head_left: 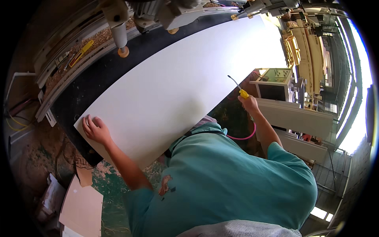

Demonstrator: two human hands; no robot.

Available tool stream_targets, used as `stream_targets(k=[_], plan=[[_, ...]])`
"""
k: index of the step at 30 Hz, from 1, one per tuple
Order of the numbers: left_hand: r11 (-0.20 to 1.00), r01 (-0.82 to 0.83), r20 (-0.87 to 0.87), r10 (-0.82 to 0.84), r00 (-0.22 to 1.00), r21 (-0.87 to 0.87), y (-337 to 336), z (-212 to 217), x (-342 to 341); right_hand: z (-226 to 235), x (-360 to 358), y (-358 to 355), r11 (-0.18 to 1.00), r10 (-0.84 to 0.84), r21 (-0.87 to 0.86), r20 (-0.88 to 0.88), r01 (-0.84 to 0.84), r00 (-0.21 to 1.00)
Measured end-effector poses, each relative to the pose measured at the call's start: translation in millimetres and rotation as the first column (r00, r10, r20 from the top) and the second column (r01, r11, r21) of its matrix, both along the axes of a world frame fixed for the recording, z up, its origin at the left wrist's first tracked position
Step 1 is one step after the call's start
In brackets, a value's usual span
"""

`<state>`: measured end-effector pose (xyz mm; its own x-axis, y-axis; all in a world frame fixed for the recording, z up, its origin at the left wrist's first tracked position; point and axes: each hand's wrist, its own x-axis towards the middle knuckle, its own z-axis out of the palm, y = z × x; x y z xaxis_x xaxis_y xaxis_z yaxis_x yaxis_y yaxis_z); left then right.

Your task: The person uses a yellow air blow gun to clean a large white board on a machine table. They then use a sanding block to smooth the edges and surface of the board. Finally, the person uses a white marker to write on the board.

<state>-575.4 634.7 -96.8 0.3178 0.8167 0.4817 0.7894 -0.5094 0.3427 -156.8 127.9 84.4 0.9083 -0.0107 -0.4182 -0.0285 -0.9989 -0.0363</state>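
One yellow air gun is gripped in the right hand, the fingers wrapped around its body. Its thin metal nozzle, bent and dark-tipped, is pointed ahead and to the left of the grip, over a white board. Below the grip, a pink hose is looped back toward the waist. The board, long, flat and plain, is stretched out to the left of the grip and beyond it; its surface is washed bright at the far end and softly shadowed near the body. The right forearm is extended forward, just outside the board's near edge. Well to the left of the grip, the left hand is laid on the board's end, palm down, fingers loosely curled, with nothing clasped. Under the board, a black table is seen along the far side. Farthest across from the grip, a yellow knife is laid on a ledge, beside a machine arm tipped with a round tan pad.
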Motion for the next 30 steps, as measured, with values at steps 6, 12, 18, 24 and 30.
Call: stream_targets(k=[6,12,18,24,30], plan=[[0.996,0.061,-0.255,-0.076,0.964,-0.065,-156.4,1.6,70.6,1.7,137.9,-200.5,0.996,-0.063,0.062,0.066,0.059,0.996],[0.91,0.393,-0.161,-0.41,0.898,-0.13,-334.1,4.3,315.5,25.5,150.7,-216.6,0.9,0.383,0.419,-0.63,-0.12,0.676],[0.099,0.721,0.283,-0.877,0.389,-0.686,-475.7,47.5,587.9,54.0,164.1,-342.4,0.928,0.272,0.365,-0.52,-0.077,0.809],[0.082,0.866,0.14,-0.975,0.172,-0.494,-555.5,29.4,765.0,62.1,218.5,-427.0,0.843,0.138,0.523,-0.434,0.125,0.89],[0.365,0.917,-0.241,-0.916,0.322,-0.16,-618.2,-2.3,877.8,83.8,353.1,-473.5,0.924,0.206,0.375,-0.324,-0.075,0.923]])
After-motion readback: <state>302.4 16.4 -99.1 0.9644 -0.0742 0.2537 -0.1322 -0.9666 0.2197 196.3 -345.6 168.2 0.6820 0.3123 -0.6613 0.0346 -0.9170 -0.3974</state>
